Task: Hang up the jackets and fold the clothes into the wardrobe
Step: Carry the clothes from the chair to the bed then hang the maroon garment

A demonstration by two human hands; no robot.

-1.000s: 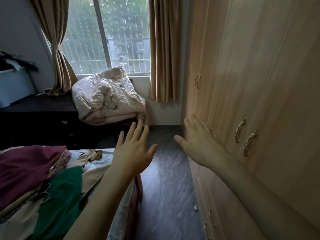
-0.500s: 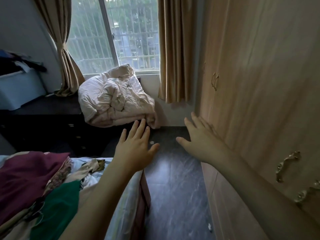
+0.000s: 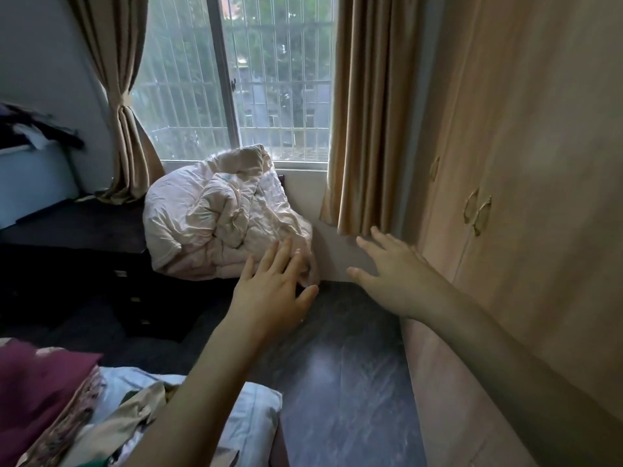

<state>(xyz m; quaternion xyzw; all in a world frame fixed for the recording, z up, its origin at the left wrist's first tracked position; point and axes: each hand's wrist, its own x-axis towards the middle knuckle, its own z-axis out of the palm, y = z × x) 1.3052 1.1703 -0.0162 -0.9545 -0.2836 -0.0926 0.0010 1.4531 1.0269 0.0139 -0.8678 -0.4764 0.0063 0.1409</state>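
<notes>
My left hand [image 3: 269, 298] is stretched out in front of me with straight, spread fingers and holds nothing. My right hand [image 3: 391, 274] is also flat and empty, held out close to the wardrobe [image 3: 539, 163], whose light wooden doors are closed along the right side. A pair of brass handles [image 3: 477, 210] sits on the doors beyond my right hand. A pile of clothes [image 3: 43, 392], maroon, patterned and beige, lies on the bed [image 3: 249, 412] at the lower left.
A crumpled pale quilt [image 3: 219, 217] rests on a dark dresser [image 3: 77, 251] under the barred window [image 3: 256, 79]. Tan curtains [image 3: 367, 112] hang at both sides. A dark glossy floor [image 3: 337, 372] runs between bed and wardrobe.
The view has swung upward and to the right, so the clothes pile slid toward the lower left. Both hands stay outstretched and empty, drifting further forward along the wardrobe.
</notes>
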